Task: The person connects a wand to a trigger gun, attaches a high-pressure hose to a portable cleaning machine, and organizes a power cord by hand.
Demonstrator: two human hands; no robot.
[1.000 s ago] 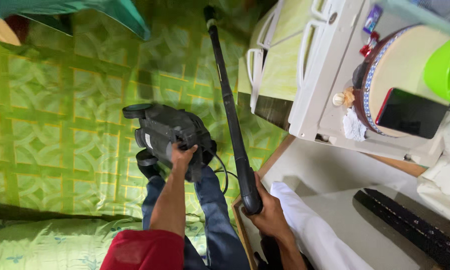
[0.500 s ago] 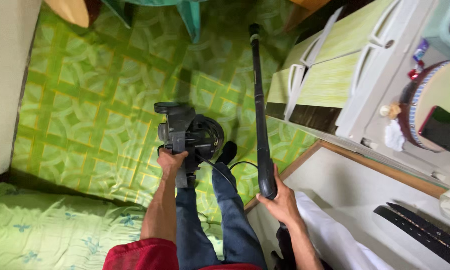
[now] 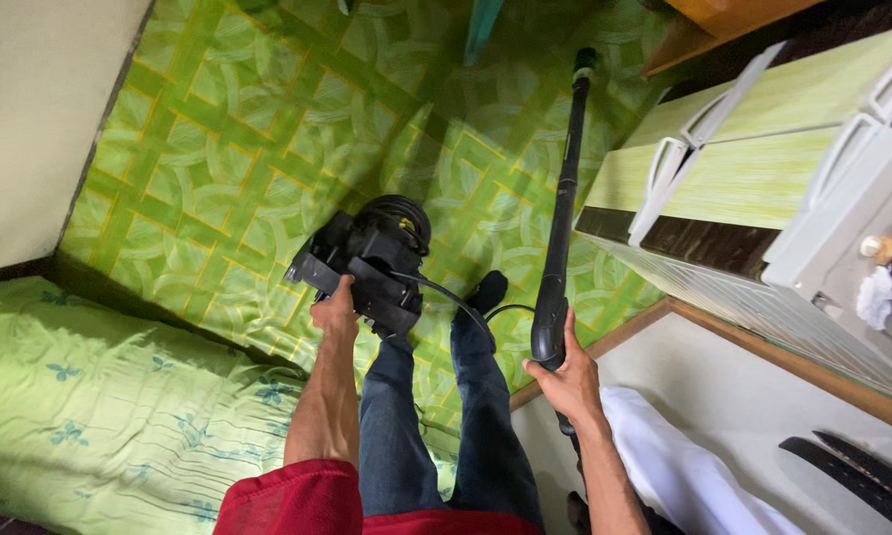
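Note:
My left hand (image 3: 335,310) grips a black machine body (image 3: 367,260) with a round end, held above the green patterned floor (image 3: 218,159). My right hand (image 3: 565,381) is wrapped around the handle end of a long black wand (image 3: 563,218) that points away from me toward the far floor. A black cord (image 3: 456,297) runs from the machine toward the wand. My legs in blue jeans (image 3: 466,426) stand below, one dark-socked foot (image 3: 487,292) showing.
A green floral bed sheet (image 3: 99,416) lies at lower left, a pale wall (image 3: 30,109) at upper left. A white and green drawer cabinet (image 3: 763,188) stands on the right. A wood-edged white table (image 3: 763,396) holds a white cloth (image 3: 683,466) and a dark strip (image 3: 852,471).
The view has swung left and down. My left hand has turned and tilted the machine body, and the wand has shifted right in view, still held in my right hand.

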